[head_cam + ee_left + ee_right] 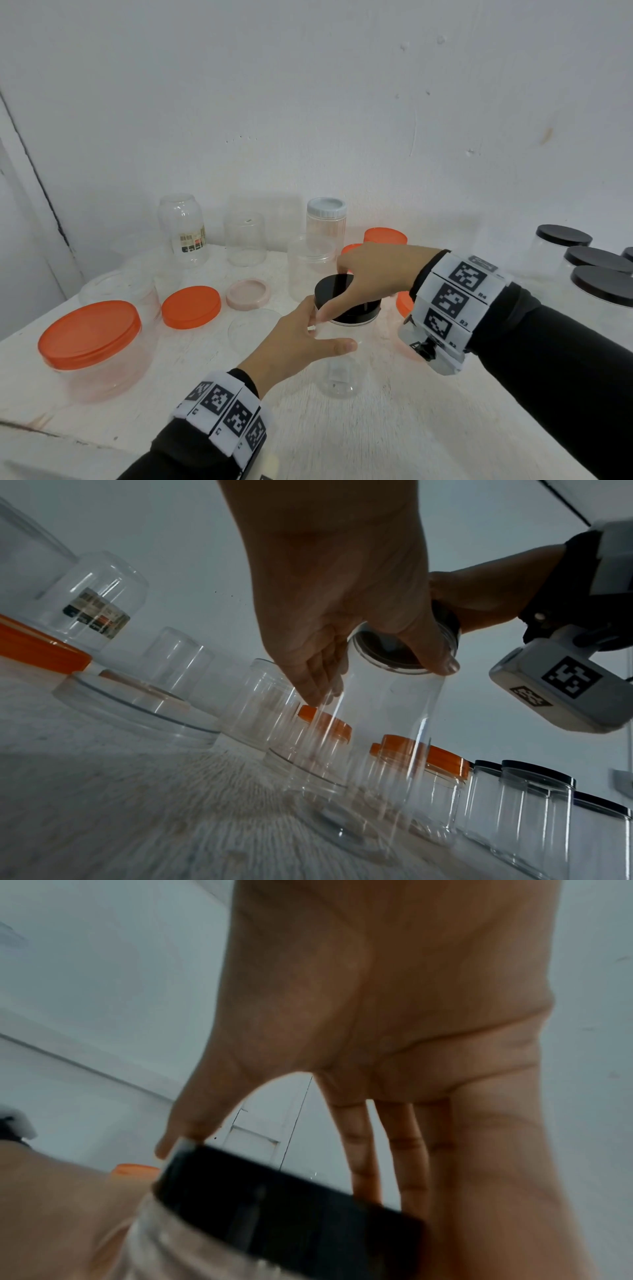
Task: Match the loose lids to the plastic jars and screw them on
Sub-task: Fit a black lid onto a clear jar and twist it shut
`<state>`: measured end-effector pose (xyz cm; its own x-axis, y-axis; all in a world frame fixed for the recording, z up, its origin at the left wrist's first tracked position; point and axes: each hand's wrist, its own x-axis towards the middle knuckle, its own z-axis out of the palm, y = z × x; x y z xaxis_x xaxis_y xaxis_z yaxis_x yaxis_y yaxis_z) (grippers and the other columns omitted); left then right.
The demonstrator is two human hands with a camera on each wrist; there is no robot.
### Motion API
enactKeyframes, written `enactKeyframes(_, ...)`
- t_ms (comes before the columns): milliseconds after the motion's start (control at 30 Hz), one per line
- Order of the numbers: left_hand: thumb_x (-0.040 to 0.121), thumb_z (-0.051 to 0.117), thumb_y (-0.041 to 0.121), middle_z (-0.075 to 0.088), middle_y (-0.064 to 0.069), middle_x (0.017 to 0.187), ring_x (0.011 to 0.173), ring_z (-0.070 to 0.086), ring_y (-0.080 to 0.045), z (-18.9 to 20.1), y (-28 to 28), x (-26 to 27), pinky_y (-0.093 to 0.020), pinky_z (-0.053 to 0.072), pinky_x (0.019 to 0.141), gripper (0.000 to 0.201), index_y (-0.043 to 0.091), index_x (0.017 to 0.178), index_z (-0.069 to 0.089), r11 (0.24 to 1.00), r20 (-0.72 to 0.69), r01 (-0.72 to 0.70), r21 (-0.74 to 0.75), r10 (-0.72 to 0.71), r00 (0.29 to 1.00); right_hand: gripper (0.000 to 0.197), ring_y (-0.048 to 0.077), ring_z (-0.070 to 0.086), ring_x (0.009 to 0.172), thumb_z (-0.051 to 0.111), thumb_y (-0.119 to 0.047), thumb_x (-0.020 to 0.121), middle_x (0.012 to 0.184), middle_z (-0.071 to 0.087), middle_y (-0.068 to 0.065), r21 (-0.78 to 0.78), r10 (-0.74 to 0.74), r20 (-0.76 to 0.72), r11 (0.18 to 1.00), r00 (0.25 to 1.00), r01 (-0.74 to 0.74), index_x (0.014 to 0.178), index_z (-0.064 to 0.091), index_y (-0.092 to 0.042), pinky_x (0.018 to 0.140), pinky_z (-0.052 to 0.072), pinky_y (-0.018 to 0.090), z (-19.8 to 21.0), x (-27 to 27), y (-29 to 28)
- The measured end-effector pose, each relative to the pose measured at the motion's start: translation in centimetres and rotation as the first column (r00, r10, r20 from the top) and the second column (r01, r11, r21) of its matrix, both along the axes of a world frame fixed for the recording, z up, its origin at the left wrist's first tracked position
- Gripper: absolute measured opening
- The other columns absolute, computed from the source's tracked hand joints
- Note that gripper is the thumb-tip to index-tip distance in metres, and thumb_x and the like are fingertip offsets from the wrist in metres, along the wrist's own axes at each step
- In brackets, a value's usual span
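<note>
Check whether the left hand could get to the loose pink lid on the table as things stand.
Probably yes, once freed: the left hand is holding the clear jar while the right hand grips its black lid. The pink lid lies just beyond, with nothing standing between.

Right hand [377, 1020] over a black lid [284, 1204], thumb and fingers [363, 1145] at its rim.

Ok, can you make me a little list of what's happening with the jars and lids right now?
left hand: holds the clear jar just under its neck
right hand: grips the black lid from above
black lid: on the jar's mouth, tilted
jar: stands on the white table
loose lids: orange lid, pink lid
already closed: big orange-lidded jar, black-lidded jars on the right
</note>
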<state>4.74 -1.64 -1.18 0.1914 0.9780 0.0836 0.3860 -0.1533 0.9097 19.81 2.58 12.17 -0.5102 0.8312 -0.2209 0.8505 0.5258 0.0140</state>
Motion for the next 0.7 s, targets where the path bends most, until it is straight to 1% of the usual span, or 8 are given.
enactKeyframes(67, 0.062, 0.081, 0.060, 0.054, 0.025, 0.130, 0.122, 0.047, 0.003, -0.1, 0.1, 0.0, -0.015, 0.039, 0.094, 0.087, 0.043, 0.136, 0.039, 1.000, 0.006, -0.002, 0.004, 0.002, 1.000, 0.089, 0.014, 0.051, 0.117, 0.070, -0.072, 0.065, 0.132, 0.050, -0.010, -0.100, 0.029, -0.006, 0.995, 1.000, -0.029, 0.138, 0.041, -0.030, 0.092, 0.046, 0.033, 0.5, 0.1, 0.0)
enactKeyframes(133, 0.063, 0.082, 0.059, 0.052, 0.025, 0.132, 0.122, 0.046, 0.004, 0.0, 0.1, 0.1, -0.013, 0.038, 0.094, 0.089, 0.041, 0.138, 0.039, 1.000, 0.008, -0.003, 0.006, 0.003, 1.000, 0.088, 0.015, 0.039, 0.128, 0.076, -0.057, 0.070, 0.140, 0.039, -0.012, -0.165, 0.083, -0.024, 0.982, 0.996, -0.086, 0.144, 0.032, -0.042, 0.104, 0.040, 0.039, 0.9, 0.2, -0.2)
enactKeyframes(267, 0.065, 0.081, 0.057, 0.052, 0.023, 0.132, 0.123, 0.047, 0.001, 0.0, 0.1, 0.1, -0.015, 0.039, 0.095, 0.085, 0.041, 0.137, 0.038, 1.000, 0.005, -0.009, 0.000, 0.009, 1.000, 0.074, 0.013, 0.046, 0.115, 0.075, -0.057, 0.071, 0.126, 0.046, -0.013, -0.119, 0.120, -0.043, 0.985, 0.992, -0.125, 0.136, 0.044, -0.042, 0.096, 0.046, 0.035, 0.9, 0.2, -0.2)
enactKeyframes(367, 0.069, 0.082, 0.052, 0.052, 0.026, 0.130, 0.121, 0.046, 0.006, -0.1, 0.0, 0.1, -0.013, 0.038, 0.092, 0.075, 0.049, 0.130, 0.038, 1.000, 0.013, -0.004, -0.009, 0.004, 1.000, 0.071, 0.007, 0.052, 0.089, 0.068, -0.070, 0.069, 0.111, 0.049, -0.012, -0.056, 0.069, -0.041, 0.996, 0.997, -0.072, 0.128, 0.050, -0.033, 0.069, 0.049, 0.025, 0.3, -0.2, -0.4)
enactKeyframes(433, 0.070, 0.081, 0.052, 0.052, 0.029, 0.127, 0.119, 0.044, 0.012, 0.0, -0.1, 0.1, -0.011, 0.038, 0.090, 0.069, 0.055, 0.123, 0.038, 1.000, 0.017, -0.005, -0.016, 0.006, 1.000, 0.072, 0.005, 0.051, 0.080, 0.063, -0.074, 0.070, 0.109, 0.051, -0.009, -0.031, 0.034, -0.021, 0.999, 0.999, -0.035, 0.125, 0.048, -0.030, 0.062, 0.044, 0.024, 0.1, -0.4, -0.4)
enactKeyframes(500, 0.069, 0.082, 0.052, 0.051, 0.029, 0.127, 0.119, 0.045, 0.010, 0.0, -0.1, 0.1, -0.011, 0.039, 0.091, 0.071, 0.054, 0.125, 0.038, 1.000, 0.013, -0.008, -0.010, 0.008, 1.000, 0.076, 0.011, 0.054, 0.097, 0.065, -0.072, 0.071, 0.122, 0.050, -0.007, -0.075, 0.035, 0.004, 0.997, 0.999, -0.034, 0.133, 0.043, -0.033, 0.078, 0.048, 0.030, 0.3, -0.4, -0.3)
enactKeyframes(567, 0.065, 0.082, 0.057, 0.051, 0.026, 0.131, 0.121, 0.047, 0.003, -0.1, 0.0, 0.2, -0.016, 0.039, 0.095, 0.081, 0.046, 0.132, 0.037, 1.000, 0.011, -0.017, -0.002, 0.017, 1.000, 0.081, 0.016, 0.045, 0.119, 0.074, -0.059, 0.071, 0.134, 0.042, -0.009, -0.157, 0.080, 0.026, 0.985, 0.996, -0.075, 0.141, 0.035, -0.041, 0.098, 0.045, 0.039, 0.8, -0.2, -0.3)
enactKeyframes(700, 0.057, 0.078, 0.067, 0.049, 0.024, 0.134, 0.125, 0.045, 0.000, -0.1, 0.0, 0.3, -0.022, 0.039, 0.102, 0.092, 0.043, 0.136, 0.036, 1.000, 0.008, -0.021, 0.008, 0.020, 1.000, 0.076, 0.015, 0.042, 0.123, 0.077, -0.049, 0.073, 0.128, 0.041, -0.014, -0.148, 0.149, 0.012, 0.978, 0.989, -0.145, 0.139, 0.040, -0.044, 0.102, 0.043, 0.040, 1.2, -0.1, -0.4)
